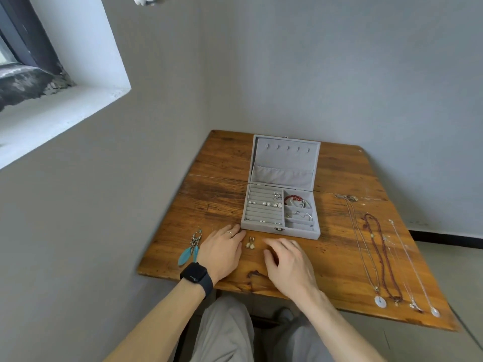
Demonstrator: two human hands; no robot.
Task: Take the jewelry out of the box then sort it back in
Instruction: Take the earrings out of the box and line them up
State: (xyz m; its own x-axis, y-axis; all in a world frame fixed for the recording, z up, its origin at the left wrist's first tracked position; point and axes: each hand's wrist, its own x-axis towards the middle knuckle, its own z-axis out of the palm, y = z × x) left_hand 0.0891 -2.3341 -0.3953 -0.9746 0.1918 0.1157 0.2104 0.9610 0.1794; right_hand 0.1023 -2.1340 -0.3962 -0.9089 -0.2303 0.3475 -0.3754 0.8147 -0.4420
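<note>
Tabletop (pixel 222 163) of worn wood sits in a corner of grey walls. Grey jewelry box (pixel 300 232) stands open mid-table, studs and a red bracelet (pixel 292 198) inside. Left hand (pixel 222 249) lies flat, fingers straight, tips at the box's front left corner. Right hand (pixel 287 259) hovers just beside it, fingers relaxed, tips blurred. Necklaces (pixel 380 301) stretch along the right edge, with bare wood between them and the box. Feather earring (pixel 188 253) lies near the left edge, and pale drop earrings (pixel 250 242) lie between the hands.

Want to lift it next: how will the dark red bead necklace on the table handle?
The dark red bead necklace, a long thin loop, will probably droop limply. Small beads suggest it is light.
</note>
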